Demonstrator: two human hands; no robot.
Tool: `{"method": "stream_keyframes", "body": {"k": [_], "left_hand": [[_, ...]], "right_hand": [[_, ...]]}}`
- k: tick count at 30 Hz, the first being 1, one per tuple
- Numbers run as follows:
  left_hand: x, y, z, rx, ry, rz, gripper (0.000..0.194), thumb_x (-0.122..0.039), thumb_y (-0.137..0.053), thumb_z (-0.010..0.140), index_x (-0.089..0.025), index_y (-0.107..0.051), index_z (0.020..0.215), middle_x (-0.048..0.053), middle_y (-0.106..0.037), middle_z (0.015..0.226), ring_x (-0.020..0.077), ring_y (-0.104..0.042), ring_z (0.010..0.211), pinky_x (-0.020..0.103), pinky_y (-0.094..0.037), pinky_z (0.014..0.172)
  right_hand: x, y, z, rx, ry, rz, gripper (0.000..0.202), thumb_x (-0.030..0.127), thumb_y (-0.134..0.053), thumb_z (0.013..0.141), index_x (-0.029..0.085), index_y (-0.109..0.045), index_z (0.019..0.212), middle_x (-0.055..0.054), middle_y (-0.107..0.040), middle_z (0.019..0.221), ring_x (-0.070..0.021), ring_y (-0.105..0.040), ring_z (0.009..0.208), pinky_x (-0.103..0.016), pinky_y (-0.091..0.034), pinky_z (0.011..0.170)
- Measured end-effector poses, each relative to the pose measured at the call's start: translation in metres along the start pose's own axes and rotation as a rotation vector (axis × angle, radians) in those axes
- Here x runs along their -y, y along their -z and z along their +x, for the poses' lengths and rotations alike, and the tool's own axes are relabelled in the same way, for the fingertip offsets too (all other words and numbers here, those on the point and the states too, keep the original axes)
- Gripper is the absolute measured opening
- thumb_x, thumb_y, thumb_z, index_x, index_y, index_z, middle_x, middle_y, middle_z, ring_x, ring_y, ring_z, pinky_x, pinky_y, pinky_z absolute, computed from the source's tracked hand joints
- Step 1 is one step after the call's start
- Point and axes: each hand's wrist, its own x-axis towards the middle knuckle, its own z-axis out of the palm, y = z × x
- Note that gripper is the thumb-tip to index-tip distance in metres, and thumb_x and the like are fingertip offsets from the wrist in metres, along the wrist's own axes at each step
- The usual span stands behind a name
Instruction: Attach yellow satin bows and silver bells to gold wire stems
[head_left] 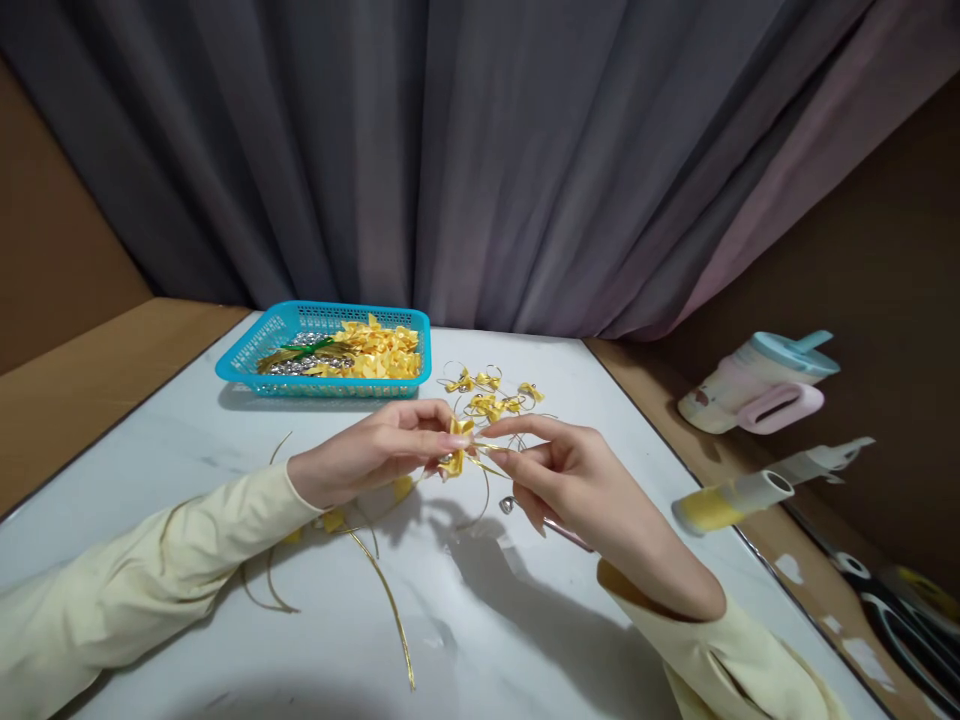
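Yellow bow — partly hidden in the left hand.

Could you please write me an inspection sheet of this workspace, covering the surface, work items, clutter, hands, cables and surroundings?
Surface: white marble-patterned tabletop, with shadows under the arms.
Work items: yellow bow in hand; cluster of yellow bows behind it; blue basket holding yellow and silver pieces.
Clutter: loose gold cord at the front; small silver piece near the right hand.
Hands: left hand pinches the bow; right hand's fingers grip its gold strands.
Cables: nothing seen.
Surroundings: grey curtain behind; lidded cup and black-handled scissors on the right.
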Motion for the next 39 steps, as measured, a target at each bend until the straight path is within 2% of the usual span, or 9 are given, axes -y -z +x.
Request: {"method": "stream_keyframes", "body": {"k": [6, 11, 14, 18, 22, 26, 31, 34, 39], "left_hand": [[0.002, 0.004, 0.001, 0.111, 0.032, -0.059, 0.009, -0.019, -0.067, 0.070, -0.015, -0.059, 0.070, 0.001, -0.053, 0.076, 0.0128, -0.045, 0.071, 0.024, -0.034, 0.063], [0.002, 0.003, 0.003, 0.144, 0.042, -0.054, 0.010, -0.020, -0.068, 0.069, -0.015, -0.060, 0.069, 0.001, -0.052, 0.074, 0.0117, -0.044, 0.066, 0.024, -0.035, 0.060], [0.003, 0.004, 0.003, 0.151, 0.043, -0.061, 0.010, -0.019, -0.068, 0.069, -0.015, -0.059, 0.069, 0.001, -0.053, 0.075, 0.0112, -0.044, 0.065, 0.023, -0.036, 0.060], [0.005, 0.007, 0.004, 0.132, 0.034, -0.071, 0.010, -0.020, -0.069, 0.069, -0.016, -0.061, 0.073, 0.002, -0.054, 0.079, 0.0124, -0.047, 0.070, 0.023, -0.037, 0.061], [0.007, 0.008, 0.004, 0.094, 0.025, -0.096, 0.011, -0.020, -0.070, 0.067, -0.017, -0.063, 0.075, 0.001, -0.055, 0.080, 0.0121, -0.048, 0.070, 0.023, -0.037, 0.062], [0.005, 0.007, 0.003, 0.112, 0.004, -0.125, 0.009, -0.018, -0.070, 0.067, -0.016, -0.062, 0.071, 0.000, -0.058, 0.083, 0.0100, -0.049, 0.066, 0.022, -0.037, 0.062], [0.003, 0.003, 0.000, 0.141, -0.008, -0.083, 0.007, -0.012, -0.066, 0.068, -0.015, -0.060, 0.067, 0.000, -0.059, 0.085, 0.0094, -0.050, 0.067, 0.022, -0.038, 0.063], [0.003, 0.000, -0.002, 0.158, -0.018, -0.036, 0.008, -0.010, -0.066, 0.070, -0.015, -0.060, 0.067, 0.000, -0.057, 0.086, 0.0092, -0.051, 0.071, 0.021, -0.039, 0.065], [0.005, -0.003, -0.004, 0.172, -0.031, 0.007, 0.009, -0.010, -0.066, 0.071, -0.015, -0.059, 0.068, 0.000, -0.056, 0.086, 0.0097, -0.051, 0.073, 0.022, -0.041, 0.067]], "right_hand": [[0.007, 0.004, -0.005, 0.023, -0.033, -0.006, 0.022, 0.016, -0.053, 0.080, 0.014, -0.058, 0.101, 0.011, -0.042, 0.036, -0.0040, -0.033, 0.030, -0.015, -0.028, 0.033], [0.007, 0.006, -0.006, 0.015, -0.053, -0.023, 0.024, 0.012, -0.055, 0.078, 0.016, -0.058, 0.101, 0.012, -0.042, 0.035, -0.0042, -0.034, 0.032, -0.014, -0.030, 0.034], [0.007, 0.006, -0.005, -0.005, -0.052, -0.016, 0.023, 0.014, -0.057, 0.077, 0.016, -0.058, 0.101, 0.009, -0.050, 0.039, -0.0038, -0.034, 0.032, -0.014, -0.029, 0.032], [0.010, 0.007, -0.005, 0.025, -0.064, 0.126, 0.023, 0.022, -0.063, 0.077, 0.015, -0.058, 0.098, 0.001, -0.065, 0.059, -0.0060, -0.050, 0.040, -0.015, -0.036, 0.034], [0.014, 0.011, -0.005, 0.086, -0.072, 0.259, 0.032, 0.026, -0.072, 0.071, 0.014, -0.058, 0.098, 0.001, -0.067, 0.059, -0.0093, -0.059, 0.048, -0.018, -0.048, 0.046], [0.013, 0.014, -0.006, 0.124, -0.115, 0.253, 0.037, 0.029, -0.074, 0.067, 0.014, -0.060, 0.098, -0.001, -0.068, 0.058, -0.0118, -0.062, 0.050, -0.020, -0.048, 0.047], [0.005, 0.007, -0.003, -0.035, -0.107, 0.023, 0.016, 0.023, -0.070, 0.069, 0.014, -0.064, 0.081, -0.001, -0.065, 0.051, -0.0122, -0.060, 0.044, -0.019, -0.043, 0.041], [-0.001, 0.000, -0.003, -0.157, -0.012, -0.160, 0.003, 0.016, -0.062, 0.072, 0.014, -0.065, 0.072, 0.001, -0.062, 0.049, -0.0098, -0.055, 0.039, -0.020, -0.042, 0.042], [-0.015, -0.013, -0.004, -0.404, 0.320, -0.526, 0.020, 0.009, -0.052, 0.071, 0.015, -0.065, 0.086, 0.006, -0.053, 0.044, -0.0080, -0.046, 0.037, -0.020, -0.035, 0.044]]}}
